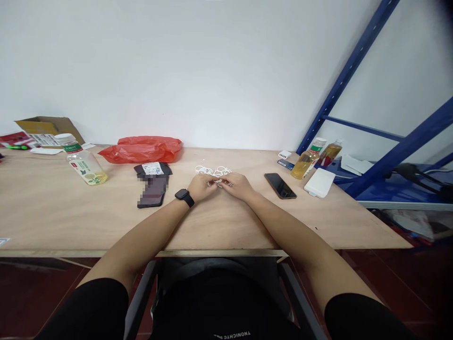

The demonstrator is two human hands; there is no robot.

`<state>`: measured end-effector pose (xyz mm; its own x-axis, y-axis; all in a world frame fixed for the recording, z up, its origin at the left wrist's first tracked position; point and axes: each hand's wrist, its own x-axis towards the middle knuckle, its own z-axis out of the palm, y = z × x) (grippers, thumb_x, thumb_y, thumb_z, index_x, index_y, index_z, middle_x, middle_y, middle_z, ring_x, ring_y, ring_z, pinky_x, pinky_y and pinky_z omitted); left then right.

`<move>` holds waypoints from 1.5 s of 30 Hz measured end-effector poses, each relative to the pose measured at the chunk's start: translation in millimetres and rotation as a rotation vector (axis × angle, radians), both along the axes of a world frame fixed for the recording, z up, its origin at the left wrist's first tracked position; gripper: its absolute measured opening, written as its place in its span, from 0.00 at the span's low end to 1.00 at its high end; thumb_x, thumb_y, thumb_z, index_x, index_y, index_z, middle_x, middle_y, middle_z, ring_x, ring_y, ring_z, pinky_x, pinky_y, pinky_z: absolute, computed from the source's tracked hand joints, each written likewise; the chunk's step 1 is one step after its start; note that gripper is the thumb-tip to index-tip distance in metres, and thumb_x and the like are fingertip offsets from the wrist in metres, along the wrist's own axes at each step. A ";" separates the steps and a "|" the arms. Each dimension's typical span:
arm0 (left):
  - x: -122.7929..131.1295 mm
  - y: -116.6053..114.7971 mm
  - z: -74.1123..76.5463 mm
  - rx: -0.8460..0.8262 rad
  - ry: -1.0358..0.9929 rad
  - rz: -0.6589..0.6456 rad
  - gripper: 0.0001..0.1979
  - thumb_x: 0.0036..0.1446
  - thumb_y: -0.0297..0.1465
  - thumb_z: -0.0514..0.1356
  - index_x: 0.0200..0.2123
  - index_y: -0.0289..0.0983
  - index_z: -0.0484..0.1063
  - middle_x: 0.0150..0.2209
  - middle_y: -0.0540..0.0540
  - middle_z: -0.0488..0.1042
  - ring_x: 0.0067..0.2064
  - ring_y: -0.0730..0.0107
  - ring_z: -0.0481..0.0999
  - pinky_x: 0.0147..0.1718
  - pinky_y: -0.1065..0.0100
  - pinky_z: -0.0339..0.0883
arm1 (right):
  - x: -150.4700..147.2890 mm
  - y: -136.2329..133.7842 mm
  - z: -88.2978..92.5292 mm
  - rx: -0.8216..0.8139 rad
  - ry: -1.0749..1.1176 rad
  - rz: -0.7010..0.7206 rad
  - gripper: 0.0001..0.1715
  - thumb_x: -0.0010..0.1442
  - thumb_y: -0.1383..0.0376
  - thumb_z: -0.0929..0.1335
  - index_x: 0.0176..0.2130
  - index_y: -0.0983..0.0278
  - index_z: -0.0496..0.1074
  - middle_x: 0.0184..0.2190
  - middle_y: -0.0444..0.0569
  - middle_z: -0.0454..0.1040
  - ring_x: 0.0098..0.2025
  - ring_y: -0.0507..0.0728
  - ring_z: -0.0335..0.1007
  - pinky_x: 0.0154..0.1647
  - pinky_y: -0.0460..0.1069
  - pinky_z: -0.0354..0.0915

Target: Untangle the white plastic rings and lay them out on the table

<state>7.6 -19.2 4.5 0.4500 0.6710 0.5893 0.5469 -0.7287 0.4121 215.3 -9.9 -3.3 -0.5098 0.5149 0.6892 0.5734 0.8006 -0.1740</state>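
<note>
My left hand, with a black watch on its wrist, and my right hand meet over the middle of the table. Between and just beyond them lies a thin white cable in loose loops. Fingers of both hands are closed on a part of the cable where they come together; its ends are hidden. To the left lies a dark phone-shaped thing, partly blurred out, touching a black pouch with a white label. Right of my hands rests a black-screened phone.
A red plastic bag, a drink bottle and an open cardboard box stand back left. At right are another bottle, a white case, a small white charger and a blue metal rack.
</note>
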 end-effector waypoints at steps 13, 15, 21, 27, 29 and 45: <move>0.9 -2.3 -2.2 -0.094 -0.154 -0.064 0.05 0.55 0.32 0.60 0.32 0.36 0.73 0.30 0.49 0.77 0.31 0.72 0.74 0.33 0.70 0.65 | -0.4 -5.3 7.2 0.065 -0.112 0.098 0.14 0.69 0.61 0.61 0.44 0.62 0.74 0.36 0.51 0.78 0.39 0.57 0.71 0.42 0.51 0.66; 1.1 -3.2 -0.9 -0.154 -0.193 -0.109 0.06 0.55 0.32 0.60 0.31 0.35 0.73 0.30 0.49 0.77 0.31 0.73 0.73 0.33 0.71 0.65 | 0.0 -7.8 8.8 0.060 -0.129 0.109 0.14 0.69 0.62 0.60 0.43 0.62 0.74 0.35 0.52 0.77 0.39 0.57 0.70 0.41 0.51 0.65; 1.0 -1.4 2.1 -0.467 -0.329 -0.234 0.07 0.52 0.33 0.60 0.29 0.33 0.72 0.27 0.48 0.75 0.27 0.75 0.70 0.27 0.72 0.63 | -2.6 -14.0 10.3 0.033 -0.164 0.099 0.15 0.69 0.61 0.59 0.40 0.62 0.73 0.35 0.52 0.75 0.38 0.58 0.68 0.42 0.52 0.63; -5.8 0.6 12.5 -0.430 -0.287 -0.178 0.06 0.49 0.31 0.61 0.28 0.33 0.71 0.26 0.49 0.74 0.27 0.76 0.69 0.27 0.74 0.63 | -3.7 -7.7 6.4 -0.013 -0.079 0.016 0.13 0.68 0.60 0.62 0.40 0.61 0.74 0.35 0.51 0.77 0.38 0.56 0.70 0.41 0.50 0.63; -11.6 1.5 17.0 -0.478 -0.224 -0.195 0.07 0.47 0.29 0.60 0.32 0.33 0.73 0.24 0.51 0.74 0.25 0.76 0.70 0.26 0.74 0.63 | -0.6 -3.8 5.0 -0.019 -0.069 -0.014 0.12 0.67 0.60 0.64 0.42 0.62 0.75 0.35 0.51 0.78 0.39 0.57 0.70 0.42 0.51 0.64; -26.8 -0.7 27.7 -0.800 0.210 -0.349 0.09 0.49 0.34 0.63 0.22 0.35 0.76 0.20 0.50 0.73 0.21 0.75 0.69 0.21 0.74 0.60 | -24.1 -0.7 -3.7 0.012 -0.425 -0.002 0.10 0.64 0.66 0.67 0.42 0.60 0.79 0.40 0.51 0.77 0.43 0.59 0.69 0.43 0.53 0.59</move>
<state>-19.2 -19.9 32.2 0.7510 0.6505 -0.1130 0.4692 -0.4053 0.7846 191.2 -10.6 -7.0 -0.7491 0.5092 0.4237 0.5933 0.8002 0.0875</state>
